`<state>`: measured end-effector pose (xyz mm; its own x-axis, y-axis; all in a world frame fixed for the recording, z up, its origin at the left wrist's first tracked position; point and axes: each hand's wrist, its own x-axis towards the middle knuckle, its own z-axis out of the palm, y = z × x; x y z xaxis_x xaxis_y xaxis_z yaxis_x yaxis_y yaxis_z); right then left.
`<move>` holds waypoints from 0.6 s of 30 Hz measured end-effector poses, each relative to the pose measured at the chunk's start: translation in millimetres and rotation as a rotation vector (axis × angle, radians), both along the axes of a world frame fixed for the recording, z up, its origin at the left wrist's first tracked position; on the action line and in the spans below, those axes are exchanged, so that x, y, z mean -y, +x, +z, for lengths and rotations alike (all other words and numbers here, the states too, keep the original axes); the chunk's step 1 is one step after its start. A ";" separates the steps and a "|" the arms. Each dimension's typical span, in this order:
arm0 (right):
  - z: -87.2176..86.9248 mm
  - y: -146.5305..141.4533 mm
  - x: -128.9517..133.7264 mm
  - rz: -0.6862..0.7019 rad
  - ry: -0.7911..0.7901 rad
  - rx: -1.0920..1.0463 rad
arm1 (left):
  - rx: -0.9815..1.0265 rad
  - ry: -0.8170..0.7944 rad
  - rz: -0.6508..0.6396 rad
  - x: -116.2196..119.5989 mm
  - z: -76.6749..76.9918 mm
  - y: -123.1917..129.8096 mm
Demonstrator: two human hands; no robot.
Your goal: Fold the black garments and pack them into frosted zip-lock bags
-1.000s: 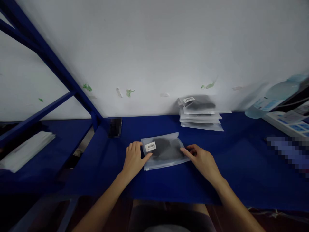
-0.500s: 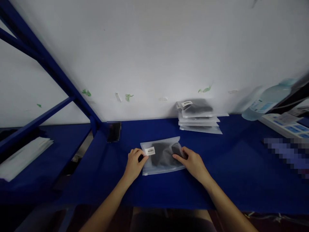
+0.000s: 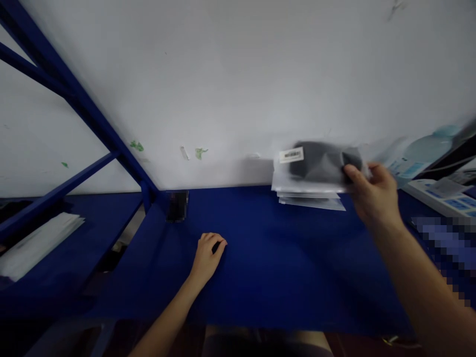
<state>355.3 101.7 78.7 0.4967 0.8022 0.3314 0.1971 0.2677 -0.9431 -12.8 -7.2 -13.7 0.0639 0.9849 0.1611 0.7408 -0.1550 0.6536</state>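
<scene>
Your right hand (image 3: 377,201) grips the bag (image 3: 322,168) in its fingers, on or just above the stack (image 3: 312,203); blur hides which. A bottle (image 3: 424,151) is just beyond; your left hand (image 3: 206,255) lies released on the tabletop (image 3: 267,277).

Plastic bag (image 3: 319,171): translucent, dark contents (image 3: 314,157) showing through, white barcode label (image 3: 292,154) at left end; slightly blurred, pinched at right end, broad face toward viewer. Overlaps bag stack (image 3: 310,202), far side, right of centre; contact unclear. Stack's layers uneven, edges jutting beneath.
</scene>
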 end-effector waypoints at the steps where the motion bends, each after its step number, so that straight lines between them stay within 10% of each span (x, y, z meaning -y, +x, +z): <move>1: 6.1 8.4 -14.2 -0.003 -0.027 0.004 | -0.001 -0.003 -0.002 0.3 0.5 0.5; 10: -8.8 31.5 -72.3 -0.186 -0.309 0.250 | -0.008 -0.003 0.001 0.6 1.7 1.9; 18: -28.1 46.4 -86.7 -0.406 -0.237 0.535 | -0.016 0.010 -0.003 -0.1 -0.5 0.9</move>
